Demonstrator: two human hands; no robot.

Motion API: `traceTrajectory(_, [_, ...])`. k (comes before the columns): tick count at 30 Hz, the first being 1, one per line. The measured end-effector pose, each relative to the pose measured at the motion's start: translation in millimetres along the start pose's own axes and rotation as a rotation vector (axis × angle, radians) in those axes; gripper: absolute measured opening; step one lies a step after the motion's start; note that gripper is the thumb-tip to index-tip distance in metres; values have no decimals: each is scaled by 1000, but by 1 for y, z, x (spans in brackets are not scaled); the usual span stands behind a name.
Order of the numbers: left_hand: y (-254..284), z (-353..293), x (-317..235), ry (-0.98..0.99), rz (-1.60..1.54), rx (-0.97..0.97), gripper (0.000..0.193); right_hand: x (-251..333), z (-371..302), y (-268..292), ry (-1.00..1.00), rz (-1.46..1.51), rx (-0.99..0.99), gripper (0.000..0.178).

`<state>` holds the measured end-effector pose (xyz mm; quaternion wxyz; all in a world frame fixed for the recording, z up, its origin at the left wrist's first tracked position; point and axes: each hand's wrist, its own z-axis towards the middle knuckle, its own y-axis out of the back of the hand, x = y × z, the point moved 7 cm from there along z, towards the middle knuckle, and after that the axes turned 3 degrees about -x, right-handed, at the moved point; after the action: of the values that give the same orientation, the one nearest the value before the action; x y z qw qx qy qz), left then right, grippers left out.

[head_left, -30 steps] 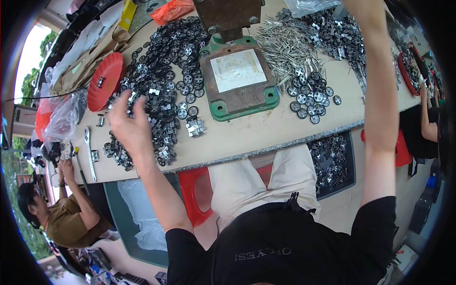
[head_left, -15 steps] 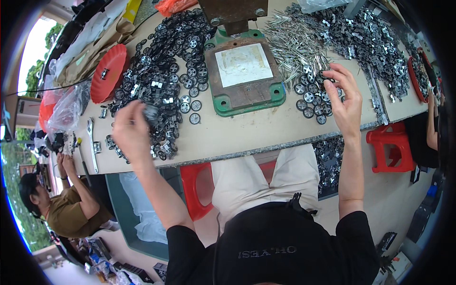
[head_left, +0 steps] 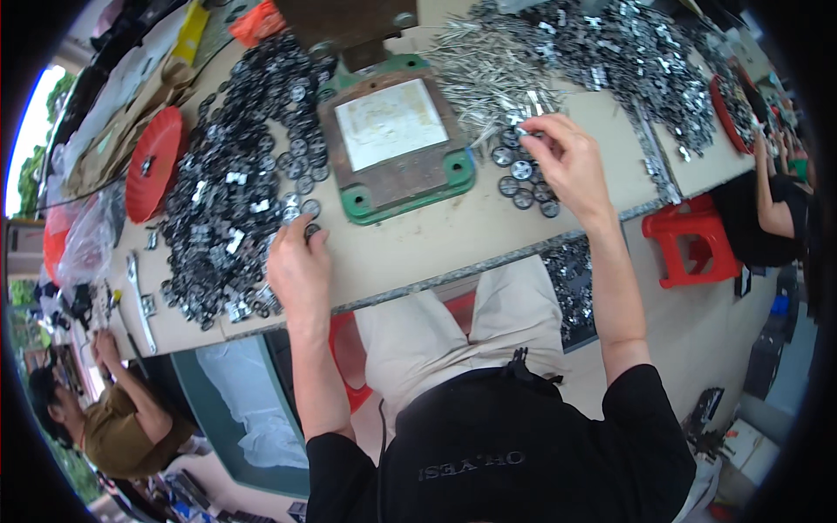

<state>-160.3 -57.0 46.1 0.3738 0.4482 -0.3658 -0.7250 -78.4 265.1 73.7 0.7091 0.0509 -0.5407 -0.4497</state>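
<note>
My left hand (head_left: pixel 299 272) is at the near right edge of the dark pile on the left, thumb and forefinger closed around a small black wheel (head_left: pixel 311 229). Loose wheels with silver spokes (head_left: pixel 304 184) lie just beyond it. My right hand (head_left: pixel 571 170) hovers over a cluster of the same wheels (head_left: pixel 521 199), at the near end of a heap of thin metal pins (head_left: pixel 488 74). Its thumb and fingertips are pinched together. A silvery glint shows at the tips, but what they hold is too small to make out.
Between my hands stands a press with a green base (head_left: pixel 370 209) and a pale plate (head_left: pixel 391 122). Dark clip-like parts (head_left: pixel 645 61) heap at the far right. Leftward are a red dish (head_left: pixel 154 166) and a wrench (head_left: pixel 139 301). Co-workers sit at both sides.
My left hand has moved right from over the dark pile to the loose wheels. My right hand's fingers have come together near the pins. The whole view has shifted.
</note>
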Motion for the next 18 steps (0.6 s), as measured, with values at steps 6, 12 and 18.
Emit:
traceTrajectory(6, [-41,-30,-26,292,-1205,337,15,-16,5,-33,57,-134,285,11])
traceTrajectory(12, [-78,-64,-72,581,-1634,715,23,-8,28,-67,339,-303,409,6])
traceTrajectory(18, [-82,-67,-91,649,-1804,751,36,-8,30,-74,368,-353,500,5])
